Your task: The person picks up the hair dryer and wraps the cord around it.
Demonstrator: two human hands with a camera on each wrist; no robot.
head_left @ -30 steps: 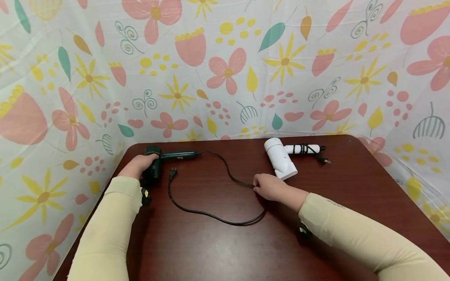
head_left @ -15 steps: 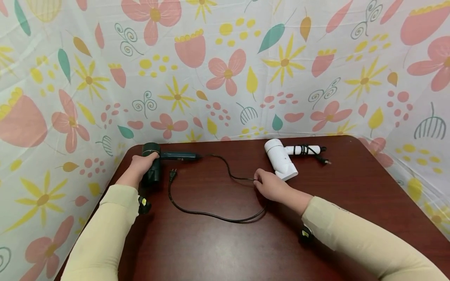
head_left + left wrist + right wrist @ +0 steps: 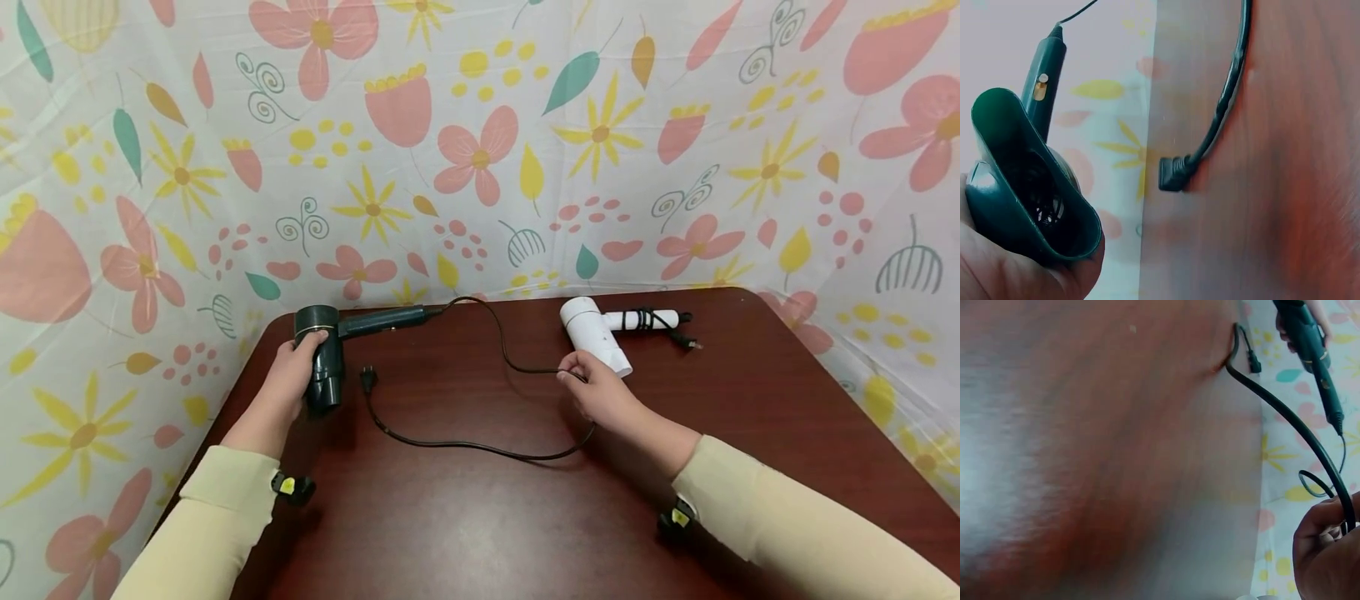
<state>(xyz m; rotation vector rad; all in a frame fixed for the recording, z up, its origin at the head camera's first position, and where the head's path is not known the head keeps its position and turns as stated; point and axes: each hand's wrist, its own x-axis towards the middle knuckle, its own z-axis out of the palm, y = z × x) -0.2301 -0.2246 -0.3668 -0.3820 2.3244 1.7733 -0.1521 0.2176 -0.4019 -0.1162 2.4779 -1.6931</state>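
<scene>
My left hand point(image 3: 288, 375) grips the barrel of a dark green hair dryer point(image 3: 327, 360), thumb on its near side. The dryer looks raised off the table, its handle point(image 3: 384, 320) pointing right. In the left wrist view the flat nozzle point(image 3: 1063, 250) faces the camera. Farther right, my right hand point(image 3: 606, 396) pinches the dryer's black cord point(image 3: 480, 447) between thumb and fingers, also seen in the right wrist view, where the cord point(image 3: 1300, 428) runs out from the hand point(image 3: 1325, 556). The cord loops back left to its two-prong plug point(image 3: 367, 380).
A white hair dryer point(image 3: 592, 332) lies just behind my right hand, its cord point(image 3: 643, 319) wound round the handle. The brown table point(image 3: 450, 533) meets a flower-printed curtain point(image 3: 480, 225) at the back and sides.
The dark green hair dryer has come up and a little nearer, its handle tilting up to the right. My right hand has drawn the cord slightly to the right and upward.
</scene>
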